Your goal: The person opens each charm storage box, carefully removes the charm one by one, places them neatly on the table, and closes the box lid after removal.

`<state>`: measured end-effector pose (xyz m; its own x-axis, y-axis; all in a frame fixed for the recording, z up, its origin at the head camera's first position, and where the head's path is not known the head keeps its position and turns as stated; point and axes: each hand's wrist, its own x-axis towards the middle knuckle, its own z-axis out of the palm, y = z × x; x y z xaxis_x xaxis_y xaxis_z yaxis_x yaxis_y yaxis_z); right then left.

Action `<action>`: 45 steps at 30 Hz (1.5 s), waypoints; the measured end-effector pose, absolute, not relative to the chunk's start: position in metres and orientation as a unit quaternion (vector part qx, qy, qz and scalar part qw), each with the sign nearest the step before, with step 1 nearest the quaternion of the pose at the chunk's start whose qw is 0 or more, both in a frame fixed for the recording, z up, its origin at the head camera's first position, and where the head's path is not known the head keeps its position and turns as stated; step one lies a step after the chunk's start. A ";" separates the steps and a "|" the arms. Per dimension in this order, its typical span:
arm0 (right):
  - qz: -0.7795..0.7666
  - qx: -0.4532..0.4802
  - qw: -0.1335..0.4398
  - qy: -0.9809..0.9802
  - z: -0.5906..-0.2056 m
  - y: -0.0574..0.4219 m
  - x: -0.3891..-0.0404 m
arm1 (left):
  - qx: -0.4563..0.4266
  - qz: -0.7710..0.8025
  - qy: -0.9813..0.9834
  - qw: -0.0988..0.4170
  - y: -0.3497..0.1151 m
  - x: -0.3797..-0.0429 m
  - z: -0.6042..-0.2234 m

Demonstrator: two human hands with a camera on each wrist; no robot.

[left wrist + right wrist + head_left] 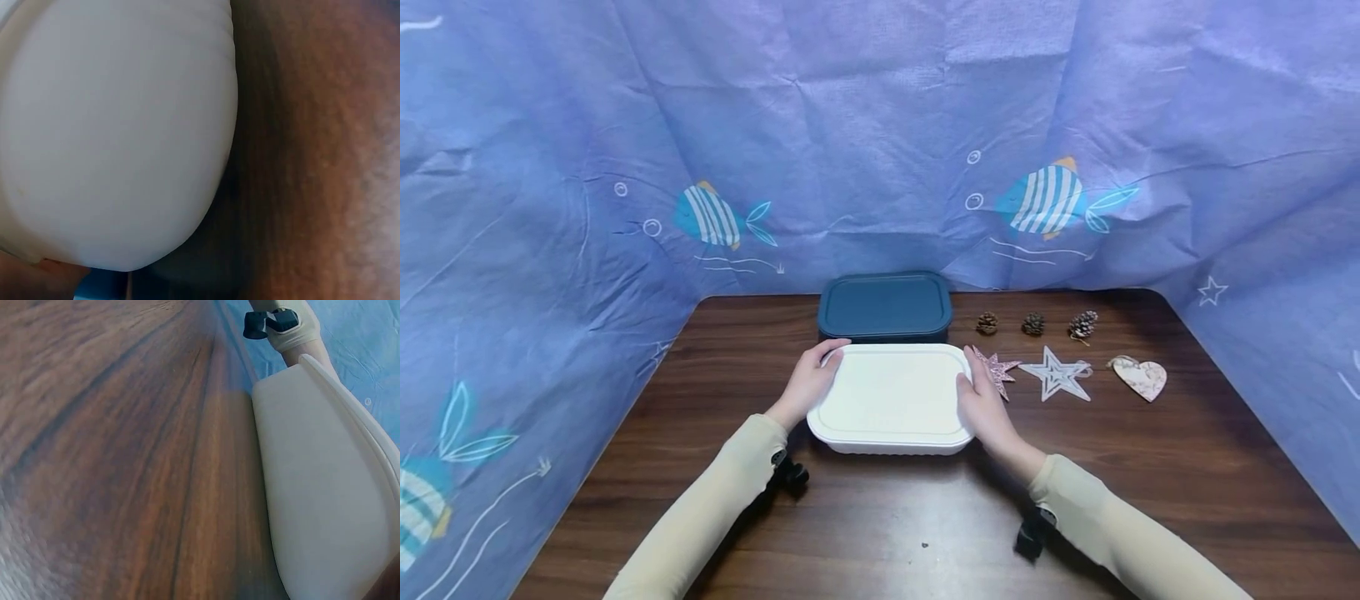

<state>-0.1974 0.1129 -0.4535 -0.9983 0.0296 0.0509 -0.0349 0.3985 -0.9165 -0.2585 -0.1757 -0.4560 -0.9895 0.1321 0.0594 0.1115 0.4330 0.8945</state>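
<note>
A white rectangular lidded container point(891, 396) is held between both hands at the middle of the table. My left hand point(811, 382) grips its left end, thumb over the lid's edge. At the opposite end my right hand point(987, 408) grips it the same way, thumb on the rim. The left wrist view is largely filled by the container's pale side wall point(119, 137). In the right wrist view, its long side point(319, 481) stands close over the wood, with the left hand's wrist beyond it. Most of the fingers under the rim are hidden.
A dark blue lidded box point(883, 307) stands at the table's back edge, right behind the container. To the right lie pine cones point(1033, 324), a pink glitter star point(1000, 372) close by the right hand, a silver star point(1054, 375) and a patterned heart point(1142, 379). Blue fabric point(880, 150) hangs behind.
</note>
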 end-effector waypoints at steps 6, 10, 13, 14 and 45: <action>0.580 -0.009 0.018 -0.814 -0.456 0.114 -0.202 | 0.079 0.510 0.856 0.008 -0.175 -0.263 -0.457; 0.589 -0.007 0.020 -0.808 -0.458 0.114 -0.204 | 0.087 0.494 0.865 0.007 -0.175 -0.262 -0.455; 0.594 -0.002 0.016 -0.804 -0.460 0.114 -0.204 | 0.086 0.487 0.869 0.009 -0.176 -0.261 -0.453; 0.596 0.000 0.016 -0.803 -0.460 0.113 -0.204 | 0.085 0.484 0.871 0.011 -0.176 -0.261 -0.453; 0.608 0.014 -0.005 -0.794 -0.466 0.102 -0.213 | 0.055 0.474 0.879 0.006 -0.190 -0.253 -0.455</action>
<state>-0.2135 0.1020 -0.4660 -0.9995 -0.0284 0.0097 -0.0168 0.2599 -0.9655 -0.2530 -0.1903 -0.4545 -0.9938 0.1031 0.0422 0.0919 0.5447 0.8336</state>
